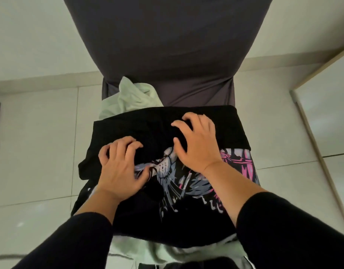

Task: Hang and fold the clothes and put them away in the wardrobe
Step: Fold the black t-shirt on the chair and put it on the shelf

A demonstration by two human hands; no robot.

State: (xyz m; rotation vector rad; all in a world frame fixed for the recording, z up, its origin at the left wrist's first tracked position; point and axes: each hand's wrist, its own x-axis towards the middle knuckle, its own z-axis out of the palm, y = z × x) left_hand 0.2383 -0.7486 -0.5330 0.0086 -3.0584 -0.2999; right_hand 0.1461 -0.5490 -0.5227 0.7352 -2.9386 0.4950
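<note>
On the chair seat I see one black shirt with a printed design, spread over one pale green garment. My left hand rests on its left side, fingers curled, bunching the cloth — my right hand sits clawed on the folded top edge, fingertips pressing down.

A chair in a dark grey stretch cover carries the load — its seat holds a pale green garment bunched at the far left, and a black printed T-shirt spread across the near part, over the green.
</note>
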